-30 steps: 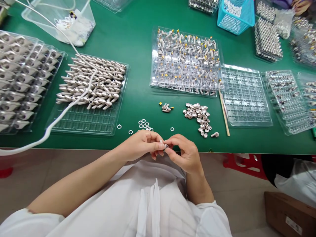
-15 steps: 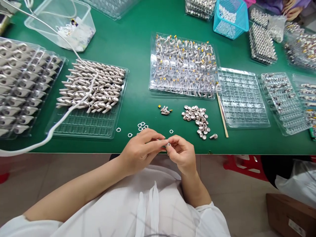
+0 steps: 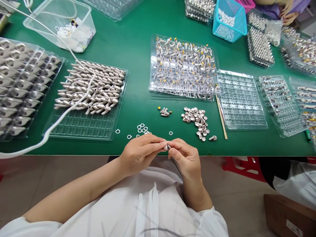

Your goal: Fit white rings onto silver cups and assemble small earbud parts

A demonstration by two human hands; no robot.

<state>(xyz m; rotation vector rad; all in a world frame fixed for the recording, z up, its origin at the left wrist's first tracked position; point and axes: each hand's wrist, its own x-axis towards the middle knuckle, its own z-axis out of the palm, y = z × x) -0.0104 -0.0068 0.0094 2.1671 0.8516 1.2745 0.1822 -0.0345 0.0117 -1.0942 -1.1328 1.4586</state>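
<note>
At the table's front edge my left hand [image 3: 142,152] and my right hand [image 3: 185,158] meet, fingertips closed around one small earbud housing [image 3: 167,147]. It looks beige with a dark shiny part; fingers cover most of it. Several white rings [image 3: 142,127] lie just beyond my left hand. Past my right hand is a pile of small round beige caps [image 3: 195,115], with a single stemmed earbud shell [image 3: 212,138] beside it. A small cluster of pieces with yellow tabs [image 3: 166,112] lies between the rings and the clear tray [image 3: 153,82] of similar parts.
On the left, a white cable [image 3: 66,115] crosses a tray of stemmed shells [image 3: 98,85]. A clear bin [image 3: 86,39] stands behind. To the right lie a wooden stick [image 3: 222,120] and a clear compartment tray [image 3: 243,98]. A blue basket [image 3: 228,31] and another person's hands [image 3: 287,13] are farther back.
My right hand has shifted slightly right and down, its fingertips drawing a little away from the left. More of the small housing now shows between them. The view has tilted slightly.
</note>
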